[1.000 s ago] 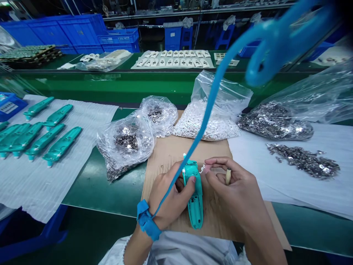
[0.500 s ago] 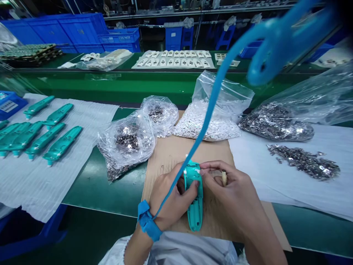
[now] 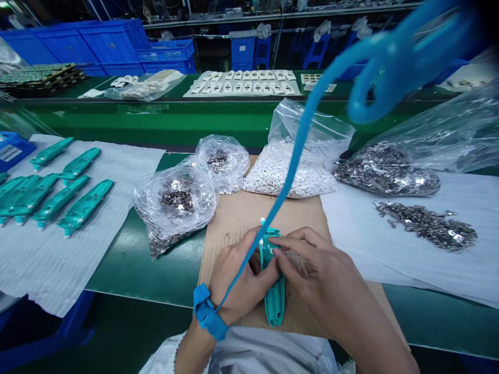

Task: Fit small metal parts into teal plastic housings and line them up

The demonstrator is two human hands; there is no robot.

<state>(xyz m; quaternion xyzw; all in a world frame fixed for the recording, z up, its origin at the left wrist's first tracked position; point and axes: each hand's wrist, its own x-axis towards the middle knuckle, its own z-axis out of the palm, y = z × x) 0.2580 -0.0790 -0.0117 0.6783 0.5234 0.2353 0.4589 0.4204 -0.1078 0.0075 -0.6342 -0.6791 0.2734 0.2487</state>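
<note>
On the brown cardboard, my left hand [image 3: 241,280] is closed around a teal plastic housing half [image 3: 275,301], its thumb pressed inside the hollow. The housing lies lengthwise away from me, with a white tip at its far end. My right hand [image 3: 312,265] reaches over its far part from the right. Index finger and thumb come together there at a tiny whitish piece [image 3: 272,248]; whether they grip it or only touch it I cannot make out. A blue wrist strap [image 3: 210,311] circles my left wrist.
Clear bags of small metal parts [image 3: 177,200] and white pieces [image 3: 290,169] stand behind the cardboard. Loose metal parts [image 3: 429,226] lie on white sheeting at right. More teal housings [image 3: 86,208] rest at left. A blue coiled cord [image 3: 296,150] crosses the view.
My right hand has moved left, its fingertips shifting from the housing's right edge to over its inside. The pale stick end seen in that hand is now hidden. My left hand keeps its hold.
</note>
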